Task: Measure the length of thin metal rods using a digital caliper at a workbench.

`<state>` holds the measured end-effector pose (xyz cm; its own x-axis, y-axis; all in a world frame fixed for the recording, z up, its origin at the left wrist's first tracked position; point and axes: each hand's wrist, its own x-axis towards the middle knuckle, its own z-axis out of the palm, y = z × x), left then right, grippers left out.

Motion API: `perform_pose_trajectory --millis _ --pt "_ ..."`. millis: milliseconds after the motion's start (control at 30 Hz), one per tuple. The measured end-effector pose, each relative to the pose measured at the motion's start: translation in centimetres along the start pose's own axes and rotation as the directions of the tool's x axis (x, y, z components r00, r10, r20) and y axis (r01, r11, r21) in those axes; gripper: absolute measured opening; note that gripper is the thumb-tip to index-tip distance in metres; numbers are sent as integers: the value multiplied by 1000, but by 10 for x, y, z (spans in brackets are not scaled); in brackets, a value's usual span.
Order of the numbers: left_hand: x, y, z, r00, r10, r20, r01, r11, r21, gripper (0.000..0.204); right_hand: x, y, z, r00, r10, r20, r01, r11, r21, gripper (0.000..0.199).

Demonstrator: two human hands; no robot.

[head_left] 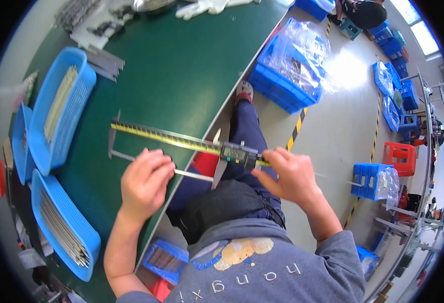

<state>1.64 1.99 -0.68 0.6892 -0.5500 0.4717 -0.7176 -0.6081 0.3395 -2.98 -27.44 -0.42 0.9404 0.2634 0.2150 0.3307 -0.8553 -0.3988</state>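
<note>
Counting clock directions from the middle of the view, the green table (156,76) is the largest thing, spreading from seven to eleven o'clock. At one o'clock, on the floor, a deep blue plastic crate (277,91) carries clear plastic bags, and at three o'clock, farther off, is a red plastic stool (401,160). On the table, a light-blue perforated basket (80,96) near ten o'clock holds pale slender strips, and a second light-blue basket (73,212) at eight o'clock holds a bundle of thin grey rods. The digital caliper (181,140) runs from nine o'clock to just past the middle, partly over the table and partly over the person's lap, its long jaws spread wide and pointing toward six. Of the hands, the right hand (290,174), at four o'clock, grasps the caliper's display end; the left hand (149,177), at eight, pinches a slim metal rod (194,175) lying lengthwise between those jaws. Whether both rod ends touch them is too small to tell.
</note>
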Motion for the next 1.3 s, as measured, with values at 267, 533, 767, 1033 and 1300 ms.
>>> perform_pose_trajectory --millis 267,533,767,1033,1300 --pt "12 6 -28 972 150 -178 -110 970 215 19 34 11 -19 997 -74 9 74 997 -28 29" --pt "179 -34 -9 906 413 -97 -370 881 294 21 71 35 0 989 -146 -19 147 985 94 40" --pt "334 -127 51 856 503 123 -502 749 433 20 76 29 3 981 -192 -33 195 968 160 33" --pt "356 -201 87 928 183 325 -349 733 584 16 74 35 8 980 -197 -15 195 958 208 31" --pt "312 -202 -12 983 70 170 -167 728 665 8 85 31 8 993 -113 43 102 976 195 45"
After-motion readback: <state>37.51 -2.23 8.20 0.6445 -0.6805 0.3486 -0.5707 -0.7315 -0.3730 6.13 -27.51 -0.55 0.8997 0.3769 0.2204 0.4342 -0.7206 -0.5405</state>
